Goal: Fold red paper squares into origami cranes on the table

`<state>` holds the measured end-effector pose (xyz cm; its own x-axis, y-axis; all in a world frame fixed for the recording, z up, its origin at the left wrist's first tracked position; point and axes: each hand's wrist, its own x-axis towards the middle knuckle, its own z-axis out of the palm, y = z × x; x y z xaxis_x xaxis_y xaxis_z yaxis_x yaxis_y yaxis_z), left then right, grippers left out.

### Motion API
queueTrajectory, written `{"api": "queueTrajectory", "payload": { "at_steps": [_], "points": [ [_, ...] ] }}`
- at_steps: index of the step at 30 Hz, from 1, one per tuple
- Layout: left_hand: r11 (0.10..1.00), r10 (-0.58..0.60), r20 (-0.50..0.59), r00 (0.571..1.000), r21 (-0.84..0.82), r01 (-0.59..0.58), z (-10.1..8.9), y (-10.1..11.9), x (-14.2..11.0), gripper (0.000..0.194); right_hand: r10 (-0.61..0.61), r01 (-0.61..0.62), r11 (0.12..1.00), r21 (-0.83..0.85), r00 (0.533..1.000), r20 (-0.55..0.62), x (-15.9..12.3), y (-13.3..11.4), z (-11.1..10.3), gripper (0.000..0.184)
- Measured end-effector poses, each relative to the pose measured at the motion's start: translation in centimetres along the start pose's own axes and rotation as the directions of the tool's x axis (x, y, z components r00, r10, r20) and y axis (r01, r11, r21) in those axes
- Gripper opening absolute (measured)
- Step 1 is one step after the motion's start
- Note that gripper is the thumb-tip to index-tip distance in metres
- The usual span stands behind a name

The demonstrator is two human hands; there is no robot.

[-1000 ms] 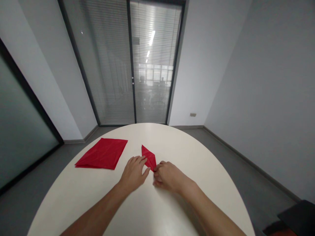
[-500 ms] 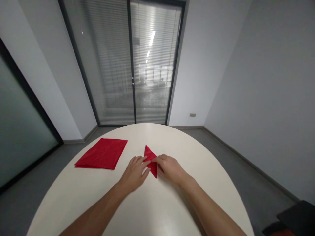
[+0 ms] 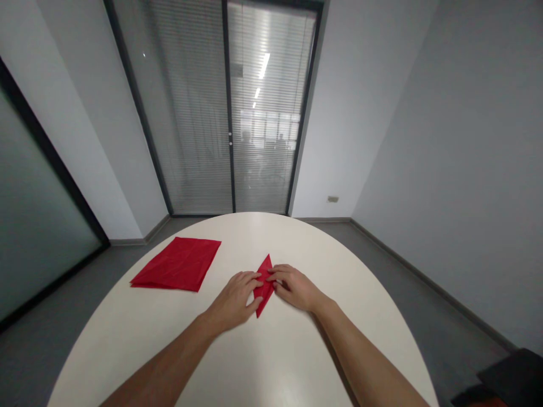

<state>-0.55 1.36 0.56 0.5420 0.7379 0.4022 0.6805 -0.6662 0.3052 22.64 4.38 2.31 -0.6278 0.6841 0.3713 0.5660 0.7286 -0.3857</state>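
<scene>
A small folded red sheet [image 3: 265, 291], shaped like a narrow diamond, lies on the round white table with one tip pointing away from me and one toward me. My left hand [image 3: 238, 297] rests on its left side, fingers stretched out and thumb apart from them near the lower tip. On the right edge, my right hand [image 3: 294, 287] has its fingertips over the top and its thumb close beneath them. Both hands cover part of the sheet. Whether it is paper or cloth I cannot tell.
A larger red square sheet [image 3: 178, 264], with layered edges and creases, lies flat at the table's left. The white tabletop [image 3: 254, 362] has a curved far edge. Beyond stand a glazed partition with blinds [image 3: 195, 141] and pale walls. A dark object [image 3: 515, 373] sits at lower right.
The small red sheet has turned: its far tip leaned left before and now leans right. Both hands have shifted slightly with it, still touching it. The larger sheet stays put.
</scene>
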Motion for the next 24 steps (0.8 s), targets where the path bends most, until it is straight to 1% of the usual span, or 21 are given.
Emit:
{"api": "queueTrajectory", "payload": {
  "at_steps": [5, 11, 18, 22, 24],
  "points": [
    [0.999, 0.011, 0.042, 0.999, -0.039, -0.010, -0.5, -0.2, -0.2, 0.029, 0.008, -0.008, 1.000, 0.018, 1.000, -0.010, 0.3, -0.2, 0.1, 0.022],
    [0.997, 0.052, 0.117, 0.992, -0.064, -0.045, -1.4, -0.5, -0.5, 0.042, 0.044, -0.044, 0.999, 0.003, 0.999, -0.026, 0.6, -0.1, 0.7, 0.019],
    [0.990, 0.088, 0.134, 0.987, -0.122, -0.072, -1.8, -0.8, -0.7, 0.052, 0.116, -0.116, 0.993, -0.008, 0.992, -0.039, 0.6, -0.5, 1.1, 0.029],
    [0.985, 0.108, 0.119, 0.987, -0.147, -0.090, -1.8, -0.9, -0.6, 0.067, 0.150, -0.150, 0.989, -0.009, 0.988, -0.049, 0.7, -0.7, 1.2, 0.025],
    [0.982, 0.139, 0.134, 0.981, -0.147, -0.119, -1.8, -0.9, -0.5, 0.066, 0.160, -0.160, 0.987, -0.009, 0.986, -0.052, 0.8, -0.7, 1.2, 0.023]
  ]
}}
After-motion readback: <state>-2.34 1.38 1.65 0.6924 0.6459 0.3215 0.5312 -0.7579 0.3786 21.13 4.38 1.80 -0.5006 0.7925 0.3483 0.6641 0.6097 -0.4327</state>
